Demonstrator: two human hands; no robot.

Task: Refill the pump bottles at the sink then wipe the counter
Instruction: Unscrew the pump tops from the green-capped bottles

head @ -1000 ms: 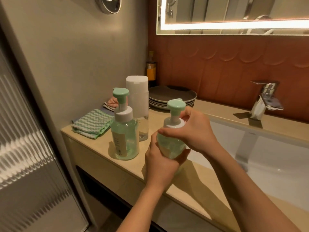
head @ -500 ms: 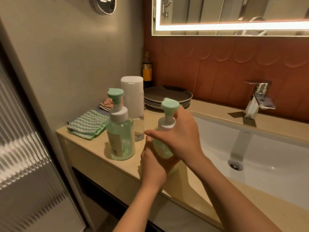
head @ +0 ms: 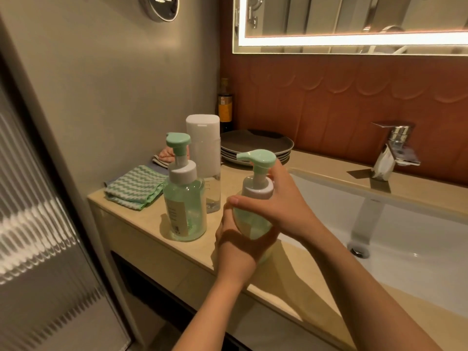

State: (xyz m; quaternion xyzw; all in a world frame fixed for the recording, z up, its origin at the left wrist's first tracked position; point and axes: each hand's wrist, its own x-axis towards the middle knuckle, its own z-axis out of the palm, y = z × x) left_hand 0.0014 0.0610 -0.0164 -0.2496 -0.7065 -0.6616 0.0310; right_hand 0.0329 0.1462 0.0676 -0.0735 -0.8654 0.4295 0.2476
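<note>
A round green pump bottle (head: 249, 224) stands at the counter's front edge. My left hand (head: 236, 243) grips its body from below and in front. My right hand (head: 281, 202) wraps its white collar (head: 257, 190), thumb across the front; the green pump head (head: 258, 157) points left. A second, taller green pump bottle (head: 184, 198) stands free to the left on the beige counter (head: 141, 219). Behind it is a tall clear refill bottle with a white cap (head: 203, 148). A folded green zigzag cloth (head: 134, 187) lies at the counter's left end.
A white sink basin (head: 417, 239) with a drain lies to the right, a chrome faucet (head: 393, 150) behind it. Stacked dark plates (head: 255, 145) and a dark bottle with a yellow label (head: 225, 107) sit at the back. A ribbed glass door (head: 33, 224) stands left.
The pump head has turned so its spout now points left, my right hand twisting round the collar. My left hand keeps its hold on the bottle.
</note>
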